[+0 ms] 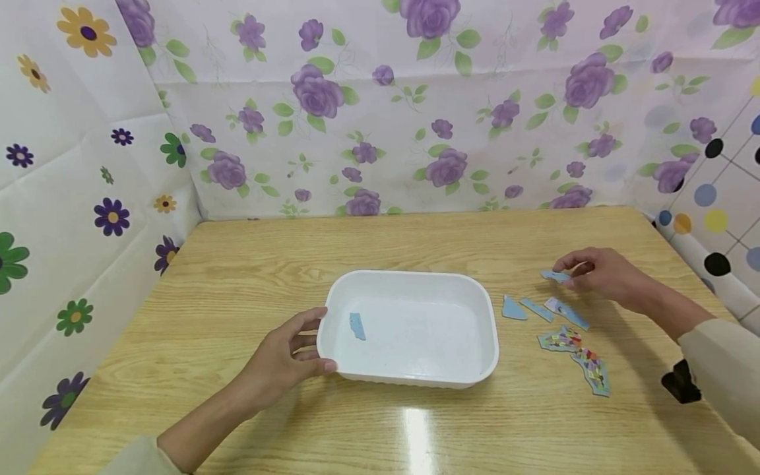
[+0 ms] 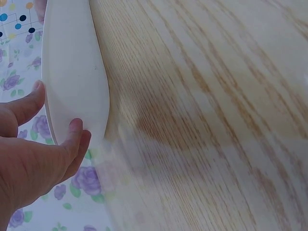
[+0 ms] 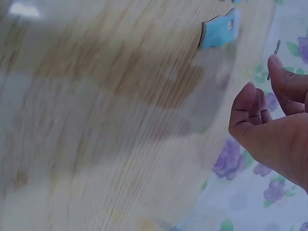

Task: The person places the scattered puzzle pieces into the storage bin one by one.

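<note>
My left hand holds the left end of a white plastic basin, its fingertips on the rim and the thumb at the near corner. In the left wrist view, the fingers bend against the basin's outer wall. One light-blue puzzle piece lies inside, toward the left. Over the table to the right of the basin, my right hand pinches a small blue puzzle piece. The right wrist view shows that held piece edge-on, as a thin dark strip.
Between basin and right hand lie more pieces: a blue triangular piece, a narrow blue strip, a blue-and-pink piece, and two multicoloured pieces. A black object is beside the right sleeve. Flowered sheets border the wooden table.
</note>
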`<state>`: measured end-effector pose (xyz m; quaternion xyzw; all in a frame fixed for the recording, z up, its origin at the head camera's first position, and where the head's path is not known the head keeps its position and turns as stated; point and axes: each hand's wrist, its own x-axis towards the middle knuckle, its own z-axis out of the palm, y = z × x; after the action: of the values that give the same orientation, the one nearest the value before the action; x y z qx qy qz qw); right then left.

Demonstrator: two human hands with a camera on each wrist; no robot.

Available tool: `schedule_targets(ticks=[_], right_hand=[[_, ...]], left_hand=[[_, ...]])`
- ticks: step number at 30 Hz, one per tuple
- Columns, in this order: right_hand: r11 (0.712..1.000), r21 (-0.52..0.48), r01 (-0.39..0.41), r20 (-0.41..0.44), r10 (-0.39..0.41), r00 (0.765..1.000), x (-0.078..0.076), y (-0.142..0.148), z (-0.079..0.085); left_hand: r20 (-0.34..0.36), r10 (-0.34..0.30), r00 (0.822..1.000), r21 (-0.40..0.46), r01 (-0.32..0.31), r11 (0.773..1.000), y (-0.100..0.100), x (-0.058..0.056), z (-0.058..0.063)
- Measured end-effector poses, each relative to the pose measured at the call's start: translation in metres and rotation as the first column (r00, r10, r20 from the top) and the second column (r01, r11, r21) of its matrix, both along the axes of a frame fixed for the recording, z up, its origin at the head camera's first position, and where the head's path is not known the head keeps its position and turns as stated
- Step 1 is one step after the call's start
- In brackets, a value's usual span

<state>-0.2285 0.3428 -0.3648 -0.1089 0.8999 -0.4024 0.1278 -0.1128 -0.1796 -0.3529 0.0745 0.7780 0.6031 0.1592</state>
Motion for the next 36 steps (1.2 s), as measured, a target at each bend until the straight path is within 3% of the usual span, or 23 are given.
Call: schedule_targets(ticks=[8,22,36], right_hand=[[0.999,-0.04,0.015,0.041,-0.013,0.999,0.002,-0.022,0.011],[1.0,-0.019,-0.001,0.009,0.002,1.0,-0.001,-0.05,0.039],[0.999,-0.021,-0.048,0.002,0.048,0.999,-0.002,-0.069,0.053]], left_hand=[[-0.013,-0.005,1.0,0.009,0.005,1.0,0.001,0.002,0.002],[-0.007,0.003,1.0,-0.001,-0.003,1.0,0.0,0.001,0.001],[-0.017,-0.004,1.0,0.004,0.004,1.0,0.001,0.002,0.002]])
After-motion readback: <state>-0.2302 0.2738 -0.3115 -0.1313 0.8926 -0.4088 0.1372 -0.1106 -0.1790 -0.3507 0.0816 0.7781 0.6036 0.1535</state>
